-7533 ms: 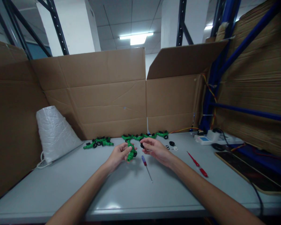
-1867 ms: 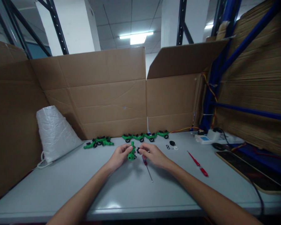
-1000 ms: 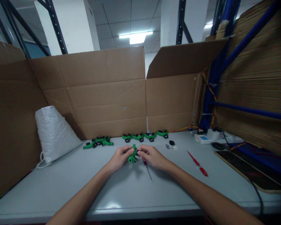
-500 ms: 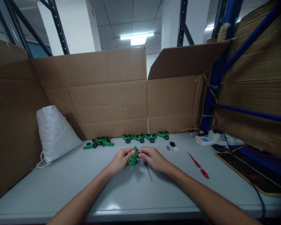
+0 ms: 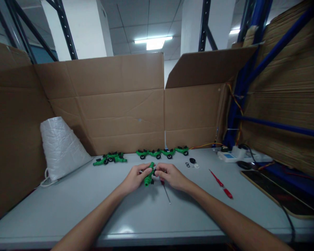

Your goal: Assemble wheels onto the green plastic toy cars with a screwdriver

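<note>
Green plastic fitting [image 5: 149, 176] is pinched between both hands, just above the grey table [image 5: 120, 209], middle of the bench. Vs. a sec ago it's tipped more, lower end now points down-left toward the cam, and the hands have closed in on it; approx 7 s back the right hand was off it holding a small black bit, now it's pressed right up against the fitting's side. Looks to me like that black pc is being seated/twisted on, but it's too small to say for sure.

Left hand [image 5: 136, 177]: fingers curled round the fitting from the left, thumb on top, firm closed hold. Right hand [image 5: 171, 176]: fingertips bunched at the fitting's right side, closed on it too, wrist low, nearly on the table. Both forearms run in from the bottom edge, converging.

Nearby: blue-handled screwdriver [image 5: 165, 190] lies just under the right hand, red screwdriver [image 5: 221, 184] further right, row of finished green fittings [image 5: 162, 152] at the back by the cardboard wall [image 5: 107, 104], another bunch [image 5: 110, 158] to the left, white bag [image 5: 59, 148] far left.
</note>
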Demonstrator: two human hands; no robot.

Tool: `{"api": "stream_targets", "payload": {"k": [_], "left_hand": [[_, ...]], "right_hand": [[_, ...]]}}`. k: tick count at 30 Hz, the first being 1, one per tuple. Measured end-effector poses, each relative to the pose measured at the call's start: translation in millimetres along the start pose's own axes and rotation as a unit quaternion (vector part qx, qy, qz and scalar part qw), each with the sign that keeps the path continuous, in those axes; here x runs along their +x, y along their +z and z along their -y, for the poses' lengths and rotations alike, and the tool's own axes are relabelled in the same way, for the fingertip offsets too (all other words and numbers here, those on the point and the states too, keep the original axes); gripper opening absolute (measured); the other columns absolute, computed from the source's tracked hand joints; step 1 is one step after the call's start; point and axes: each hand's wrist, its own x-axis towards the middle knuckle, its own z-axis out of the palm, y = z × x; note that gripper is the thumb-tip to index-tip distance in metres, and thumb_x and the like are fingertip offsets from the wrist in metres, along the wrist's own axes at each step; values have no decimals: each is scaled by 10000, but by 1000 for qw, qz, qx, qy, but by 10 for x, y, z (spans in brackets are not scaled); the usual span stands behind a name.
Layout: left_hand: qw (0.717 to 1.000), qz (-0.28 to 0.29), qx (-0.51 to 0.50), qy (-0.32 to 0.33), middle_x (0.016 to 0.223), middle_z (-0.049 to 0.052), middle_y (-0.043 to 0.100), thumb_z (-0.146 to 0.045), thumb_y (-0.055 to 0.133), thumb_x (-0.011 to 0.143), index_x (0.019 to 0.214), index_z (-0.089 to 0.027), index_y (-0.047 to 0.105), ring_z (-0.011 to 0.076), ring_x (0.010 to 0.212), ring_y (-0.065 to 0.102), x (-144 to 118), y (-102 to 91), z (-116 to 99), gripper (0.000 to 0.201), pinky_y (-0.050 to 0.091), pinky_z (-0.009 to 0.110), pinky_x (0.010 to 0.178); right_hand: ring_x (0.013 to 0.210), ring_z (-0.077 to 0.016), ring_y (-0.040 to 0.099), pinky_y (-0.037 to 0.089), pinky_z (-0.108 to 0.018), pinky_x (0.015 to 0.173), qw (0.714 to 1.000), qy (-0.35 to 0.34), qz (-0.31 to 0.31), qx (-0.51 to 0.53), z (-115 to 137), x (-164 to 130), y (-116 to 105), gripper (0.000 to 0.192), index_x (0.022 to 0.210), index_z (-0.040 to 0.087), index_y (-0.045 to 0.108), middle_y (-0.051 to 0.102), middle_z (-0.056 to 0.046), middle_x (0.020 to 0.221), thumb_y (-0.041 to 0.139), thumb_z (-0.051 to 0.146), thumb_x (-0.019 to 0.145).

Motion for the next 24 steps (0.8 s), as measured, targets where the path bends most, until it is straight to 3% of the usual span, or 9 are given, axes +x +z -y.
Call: {"api": "stream_targets", "payload": {"k": [5, 11, 17, 21, 24], "left_hand": [[998, 3, -55, -30, 1156, 98, 790, -605, 667, 980, 1260, -146, 791, 280, 1094, 676, 26, 14, 34, 552, 495, 354, 996], [992, -48, -96, -65, 1075, 108, 793, -624, 731, 926, 1134, -119, 809, 253, 982, 687, 48, 35, 12, 552, 501, 319, 882], [977, -127, -146, -86, 802, 55, 729, -635, 862, 790, 957, -130, 695, 161, 690, 641, 73, 55, 117, 557, 463, 250, 654], [975, -123, -152, -103, 728, 25, 689, -666, 852, 782, 862, -135, 658, 129, 618, 587, 68, 48, 130, 571, 437, 231, 608], [973, -101, -163, -127, 788, 56, 720, -738, 784, 807, 891, -115, 715, 158, 680, 629, 52, 33, 94, 632, 487, 257, 649]], "right_hand": [[759, -174, 552, 379, -283, 706, 993, -48, -24, -104, 72, -13, -10, 264, 771, 197, 605, 596, 0, 767, 598, 322, 1003], [618, -164, 554, 431, -277, 602, 999, 28, -10, 39, 25, 16, 38, 331, 847, 205, 622, 576, 20, 670, 636, 505, 985], [561, -149, 555, 464, -281, 523, 988, 76, -4, 131, -30, 73, 81, 512, 834, 193, 624, 629, -5, 698, 702, 698, 874], [554, -135, 566, 465, -273, 512, 984, 101, -9, 149, -32, 88, 82, 557, 817, 186, 631, 664, -19, 730, 737, 732, 820], [556, -132, 576, 463, -272, 519, 980, 120, -17, 156, -9, 90, 68, 571, 795, 181, 631, 680, -29, 745, 752, 739, 804]]}}
